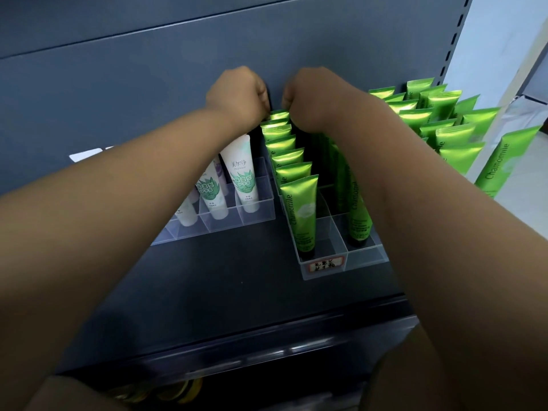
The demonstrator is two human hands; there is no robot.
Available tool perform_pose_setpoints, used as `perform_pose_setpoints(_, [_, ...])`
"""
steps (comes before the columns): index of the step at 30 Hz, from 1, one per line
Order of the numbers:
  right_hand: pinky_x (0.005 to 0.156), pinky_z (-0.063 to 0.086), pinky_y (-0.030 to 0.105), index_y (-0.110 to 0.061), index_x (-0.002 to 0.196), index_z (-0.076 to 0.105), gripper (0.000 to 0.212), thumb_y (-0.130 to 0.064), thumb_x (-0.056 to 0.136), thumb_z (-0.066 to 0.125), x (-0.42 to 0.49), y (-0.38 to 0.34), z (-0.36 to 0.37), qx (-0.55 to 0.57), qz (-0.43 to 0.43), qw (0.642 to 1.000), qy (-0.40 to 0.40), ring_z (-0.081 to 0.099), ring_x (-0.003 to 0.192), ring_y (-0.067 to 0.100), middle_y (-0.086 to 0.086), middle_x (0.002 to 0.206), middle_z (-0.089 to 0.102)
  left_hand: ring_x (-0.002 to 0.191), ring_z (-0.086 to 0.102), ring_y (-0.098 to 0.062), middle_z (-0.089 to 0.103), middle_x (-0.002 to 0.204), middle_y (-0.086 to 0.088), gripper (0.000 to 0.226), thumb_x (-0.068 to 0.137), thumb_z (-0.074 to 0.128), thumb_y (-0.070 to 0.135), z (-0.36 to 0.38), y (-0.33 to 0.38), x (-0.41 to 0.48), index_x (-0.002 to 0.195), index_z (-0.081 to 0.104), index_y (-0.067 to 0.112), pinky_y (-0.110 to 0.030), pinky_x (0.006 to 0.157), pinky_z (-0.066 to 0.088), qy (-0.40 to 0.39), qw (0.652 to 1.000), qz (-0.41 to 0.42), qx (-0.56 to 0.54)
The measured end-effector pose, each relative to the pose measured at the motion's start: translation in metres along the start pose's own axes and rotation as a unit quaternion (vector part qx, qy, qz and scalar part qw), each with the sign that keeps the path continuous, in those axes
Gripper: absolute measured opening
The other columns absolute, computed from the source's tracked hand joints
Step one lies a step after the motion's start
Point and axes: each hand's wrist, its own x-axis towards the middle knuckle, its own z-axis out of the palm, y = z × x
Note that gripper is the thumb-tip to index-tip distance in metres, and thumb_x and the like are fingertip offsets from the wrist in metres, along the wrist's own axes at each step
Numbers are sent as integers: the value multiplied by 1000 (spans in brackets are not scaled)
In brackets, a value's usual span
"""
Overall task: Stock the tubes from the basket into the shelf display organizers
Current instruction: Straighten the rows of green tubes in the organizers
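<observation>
At the back of the dark shelf (222,277), against the grey back panel (118,84), the 2 hands meet above the rearmost green tube (279,115). The left hand (237,93) and the right hand (314,99) are both balled with curled fingers, close together but apart, and their lower edges sit just at that tube's crimped top. The fingertips are hidden behind the hands, so I cannot tell whether either hand grips the tube or only touches it. That tube stands at the far end of a file of green tubes in a clear organizer (364,259). The front tube (299,209) of the file reads "Chamomile" up its side. A red-bordered label (326,264) on the organizer's front wall carries handwritten characters too small to read. To the left, a second clear organizer (225,223) holds white tubes (240,170) printed "美加净". More green tubes (439,114) stand upright at the right, 1 of them also marked "Chamomile".
</observation>
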Motion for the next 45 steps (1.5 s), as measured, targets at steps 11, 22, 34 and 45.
perform_pose_setpoints(11, [96, 53, 39, -6, 109, 74, 37, -4, 86, 45, -5, -9, -4, 1, -4, 1000, -17, 63, 110, 35, 15, 117, 70, 91, 70, -28, 76, 93, -11, 16, 84, 66, 5, -6, -7, 0, 90, 79, 9, -36, 85, 56, -18, 999, 26, 34])
perform_pose_setpoints(22, [90, 50, 33, -11, 102, 71, 26, -31, 95, 55, -10, -4, -9, 36, -10, 999, 0, 61, 107, 31, 11, 109, 68, 94, 69, -27, 76, 94, -7, 14, 88, 68, 23, -20, 3, -19, 92, 77, 15, -35, 85, 54, 16, 1000, 27, 2])
perform_pose_setpoints(34, [97, 48, 45, -16, 114, 62, 51, -58, 96, 38, -76, 15, -31, 28, 12, 998, 61, 56, 117, 36, 12, 122, 63, 91, 61, -36, 68, 88, -10, 57, 95, 31, 58, -30, 34, -100, 90, 66, 14, -40, 74, 49, 116, 987, 40, 105])
perform_pose_setpoints(45, [117, 34, 39, -12, 142, 55, 48, -38, 103, 47, -160, 55, -42, 113, -61, 982, 135, 35, 148, 23, 6, 148, 55, 94, 59, -39, 67, 90, -15, 44, 98, 35, 55, -34, 97, -147, 79, 50, 18, -47, 86, 48, 134, 987, 26, 82])
